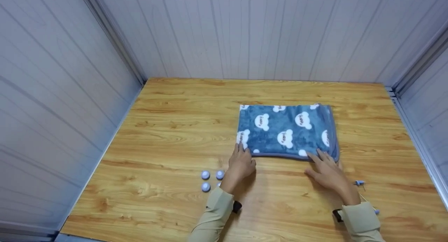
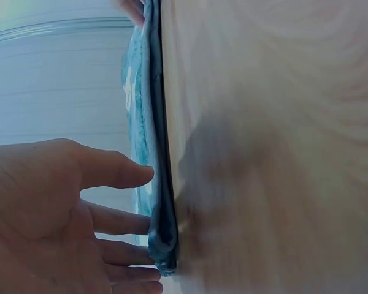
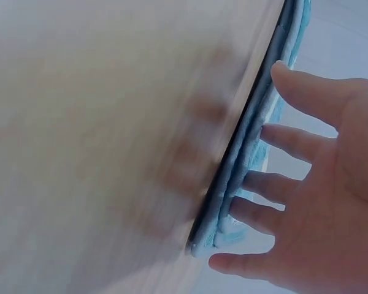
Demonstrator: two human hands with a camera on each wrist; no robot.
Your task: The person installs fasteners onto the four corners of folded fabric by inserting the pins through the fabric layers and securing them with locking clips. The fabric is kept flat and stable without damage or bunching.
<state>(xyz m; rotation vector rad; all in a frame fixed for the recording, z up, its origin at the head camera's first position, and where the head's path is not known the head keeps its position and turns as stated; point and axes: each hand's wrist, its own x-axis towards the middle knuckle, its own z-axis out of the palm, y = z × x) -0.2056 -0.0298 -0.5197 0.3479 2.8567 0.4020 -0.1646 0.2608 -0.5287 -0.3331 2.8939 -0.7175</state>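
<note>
A folded blue fleece blanket (image 1: 276, 133) lies flat on the wooden table, printed with white bear heads and the word "Happy". Its layered edges show along the right side. My left hand (image 1: 240, 163) is at the near left corner, fingertips on the fabric. In the left wrist view, the fingers of that hand (image 2: 67, 214) are extended and spread beside the bound edge (image 2: 153, 122). At the near right corner, my right hand (image 1: 327, 172) touches the blanket with straight, spread fingers. The right wrist view has this hand (image 3: 331, 165) alongside the layered hem (image 3: 248, 135).
Several small round whitish pieces (image 1: 205, 174) stand left of my left forearm, one partly covered by it. Beside my right wrist lie a small blue-and-white piece (image 1: 359, 182) and a thin stick with a blue end (image 1: 376, 211). Pale panel walls (image 1: 231, 35) enclose the table (image 1: 168, 130).
</note>
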